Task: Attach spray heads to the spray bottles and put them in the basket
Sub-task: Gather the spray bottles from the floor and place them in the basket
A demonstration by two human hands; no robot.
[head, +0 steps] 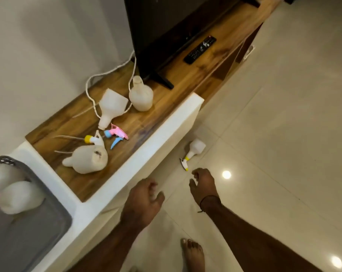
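Three headless white bottles rest on the wooden shelf (166, 107): one upright (141, 95), one on its side (111, 108), one lying nearest me (87, 160). Between them lie a pink-and-blue spray head (117, 134) and a yellow-and-white spray head (93, 139). A bottle with a yellow-and-white head (193, 150) lies on the floor. My right hand (203, 183) hovers just short of it, fingers apart. My left hand (144, 201) is beside it, loosely curled and holding nothing. The grey basket (52, 213) at the lower left holds a white bottle (17, 195) with a pink head.
A black television (166, 26) stands on the shelf with a remote control (200, 49) in front of it. White cables (99, 77) trail behind the bottles. The shelf has a white front edge (146, 154). My bare foot (193, 254) is on the glossy tiled floor.
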